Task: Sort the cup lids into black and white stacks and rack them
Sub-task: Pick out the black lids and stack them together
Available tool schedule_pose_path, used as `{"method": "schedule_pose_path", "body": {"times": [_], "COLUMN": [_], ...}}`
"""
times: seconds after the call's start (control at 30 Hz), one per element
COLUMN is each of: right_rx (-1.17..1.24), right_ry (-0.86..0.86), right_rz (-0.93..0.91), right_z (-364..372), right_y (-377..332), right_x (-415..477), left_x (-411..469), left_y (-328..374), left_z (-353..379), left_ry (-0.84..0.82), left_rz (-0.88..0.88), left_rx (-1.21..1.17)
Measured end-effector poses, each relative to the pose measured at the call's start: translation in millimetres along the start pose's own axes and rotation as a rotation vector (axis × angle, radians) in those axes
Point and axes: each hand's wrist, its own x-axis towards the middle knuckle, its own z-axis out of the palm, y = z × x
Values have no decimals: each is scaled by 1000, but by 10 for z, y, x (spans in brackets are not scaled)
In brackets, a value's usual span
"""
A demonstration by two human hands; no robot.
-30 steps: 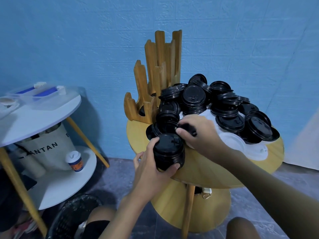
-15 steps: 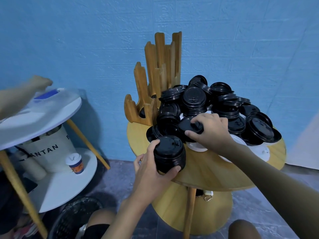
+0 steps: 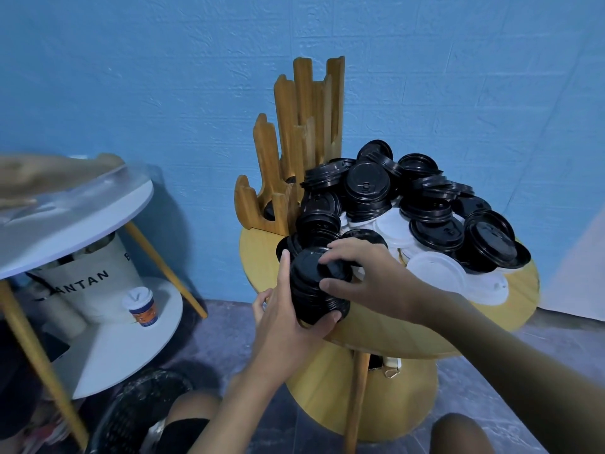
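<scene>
- The left hand (image 3: 284, 309) holds a black stack (image 3: 311, 296) of cup lids at the near edge of the round wooden worktop (image 3: 425, 335).
- Its thumb stands up along the left side of the stack. Its fingers (image 3: 327, 320) curl round the bottom of the stack on the near side.
- The stack leans a little in the hand.
- The right hand (image 3: 373, 276) reaches in from the right and sits over the top of the same stack.
- The fingers of this hand are bent. They pinch the top lid (image 3: 335, 269) between the thumb and the pointing finger.
- The top lid is black and touches the stack under it.
- A big pile of black lids (image 3: 370, 188) lies all mixed up on the worktop behind the hands.
- Some white lids (image 3: 435, 273) lie under the pile and beside it, just right of the right hand.
- A tall wooden rack (image 3: 304, 132) stands at the back left of the worktop, near the blue wall (image 3: 163, 77).
- Something dark sits low in the rack, but I cannot tell what it is.
- A white side table (image 3: 98, 217) stands well apart on the left.
- On its low shelf stand a paper cup (image 3: 142, 306) with a white lid and a pale bag (image 3: 88, 273) with black letters.
- Another person's hand (image 3: 39, 175), all blurry, is at the top of that side table.
- A black basket (image 3: 140, 414) stands on the floor by the person's knee.
</scene>
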Motion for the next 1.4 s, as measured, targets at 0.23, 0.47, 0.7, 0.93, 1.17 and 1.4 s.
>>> {"method": "schedule_pose_path", "body": {"times": [0.23,0.47,0.7,0.93,1.17,1.4], "right_rx": [-93,-71,-537,-585,-375,122], "right_ry": [-82,138,162,112,226,101], "right_rz": [13,42,247,293,329,141], "right_z": [65,3,-54,-30,-99,-232], "right_y": [-17,165,553,554,496,51], "right_x": [74,102,170,258,247,81], "left_x": [-23,-21,-36,-27,-36,-30], "left_y": [63,49,91,117,95,50], "left_z": [-30,-33,-44,-57,-53,-36], "left_ry": [14,22,19,1,-2,2], "left_rz": [-22,-15,-33,-33,-39,-18], "left_rx": [-12,6,1,-12,-21,-2]}}
